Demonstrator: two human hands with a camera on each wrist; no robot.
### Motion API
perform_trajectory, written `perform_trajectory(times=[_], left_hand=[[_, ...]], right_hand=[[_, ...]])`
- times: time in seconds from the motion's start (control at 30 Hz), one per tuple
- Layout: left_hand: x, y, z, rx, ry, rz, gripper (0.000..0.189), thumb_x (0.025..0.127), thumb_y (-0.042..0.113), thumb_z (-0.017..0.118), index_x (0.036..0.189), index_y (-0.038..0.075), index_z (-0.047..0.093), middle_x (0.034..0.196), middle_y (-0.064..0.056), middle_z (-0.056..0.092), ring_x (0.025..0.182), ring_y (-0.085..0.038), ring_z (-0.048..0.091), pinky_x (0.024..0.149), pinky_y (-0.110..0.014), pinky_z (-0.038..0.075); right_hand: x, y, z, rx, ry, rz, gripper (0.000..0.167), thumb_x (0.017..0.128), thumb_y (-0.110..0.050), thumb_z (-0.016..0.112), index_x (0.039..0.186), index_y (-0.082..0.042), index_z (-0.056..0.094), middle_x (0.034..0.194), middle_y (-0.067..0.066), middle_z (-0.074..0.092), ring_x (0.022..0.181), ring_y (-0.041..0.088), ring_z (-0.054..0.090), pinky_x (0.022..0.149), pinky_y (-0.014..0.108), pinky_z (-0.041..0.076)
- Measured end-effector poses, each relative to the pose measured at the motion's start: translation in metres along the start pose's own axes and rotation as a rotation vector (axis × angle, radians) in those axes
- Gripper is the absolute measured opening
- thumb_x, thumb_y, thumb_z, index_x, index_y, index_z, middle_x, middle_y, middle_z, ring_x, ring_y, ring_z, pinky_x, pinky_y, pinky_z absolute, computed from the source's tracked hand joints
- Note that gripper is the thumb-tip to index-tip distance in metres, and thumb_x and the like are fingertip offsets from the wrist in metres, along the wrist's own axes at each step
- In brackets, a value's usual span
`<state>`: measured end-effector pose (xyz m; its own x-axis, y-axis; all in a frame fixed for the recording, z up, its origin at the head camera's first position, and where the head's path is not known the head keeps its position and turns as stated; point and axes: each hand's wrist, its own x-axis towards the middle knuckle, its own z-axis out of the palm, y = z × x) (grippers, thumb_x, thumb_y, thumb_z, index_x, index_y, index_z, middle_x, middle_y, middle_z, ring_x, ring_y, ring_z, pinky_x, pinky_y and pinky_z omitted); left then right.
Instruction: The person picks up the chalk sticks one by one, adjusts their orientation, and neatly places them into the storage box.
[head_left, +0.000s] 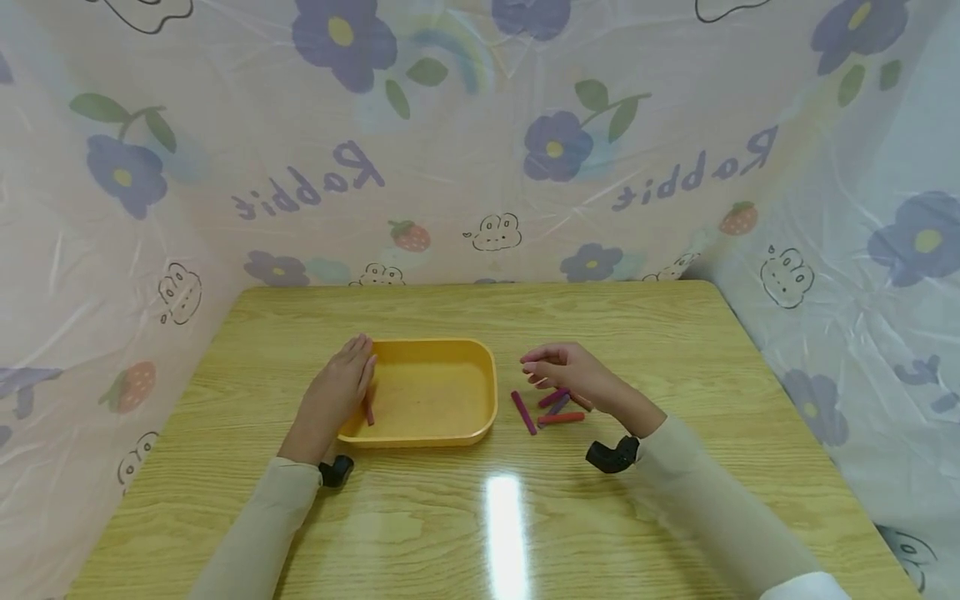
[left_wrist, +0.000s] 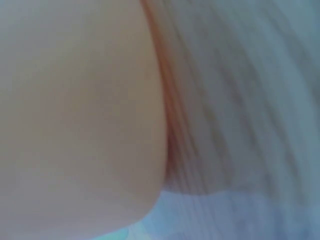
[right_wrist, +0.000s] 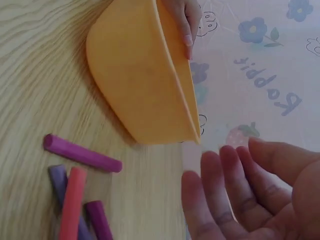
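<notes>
My left hand (head_left: 335, 398) rests along the left rim of a shallow orange-yellow plastic tray (head_left: 480, 435), its fingers straight and pointing away from me. Inside the tray, a reddish-brown stick (head_left: 370, 411) lies partly covered by this hand. Above several short crayon-like sticks to the tray's right hovers my right hand (head_left: 581, 375), fingers loosely bent and holding nothing. Among them are a magenta stick (right_wrist: 82, 153), an orange-red stick (right_wrist: 73, 205), a greyish-purple stick (right_wrist: 59, 182) and a dark magenta stick (right_wrist: 98, 220). A brown stick (head_left: 581, 402) is partly hidden beneath the right hand.
All of this stands on a light wood-grain table (head_left: 420, 533). Behind and at both sides hangs a patterned curtain (head_left: 450, 167) with flowers and rabbits. Each wrist carries a black device. Blurred skin and sleeve-like fabric fill most of the left wrist view.
</notes>
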<state>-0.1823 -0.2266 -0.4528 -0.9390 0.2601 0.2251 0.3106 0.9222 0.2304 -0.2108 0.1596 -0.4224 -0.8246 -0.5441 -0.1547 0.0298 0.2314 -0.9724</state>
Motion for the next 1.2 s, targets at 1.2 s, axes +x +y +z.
perform_trajectory(times=[1.2], left_hand=[[-0.002,0.004,-0.002,0.026,0.013,-0.002,0.051,0.103,0.030,0.034,0.139,-0.005,0.037,0.143,-0.020,0.036,0.133,-0.032,0.030,0.107,-0.045,0.030]], right_hand=[[-0.043,0.047,-0.001,-0.611,0.043,-0.208,0.008,0.087,-0.008,0.065,0.094,-0.008,0.068,0.110,0.002,0.066,0.119,0.026,0.050,0.085,0.029,0.051]])
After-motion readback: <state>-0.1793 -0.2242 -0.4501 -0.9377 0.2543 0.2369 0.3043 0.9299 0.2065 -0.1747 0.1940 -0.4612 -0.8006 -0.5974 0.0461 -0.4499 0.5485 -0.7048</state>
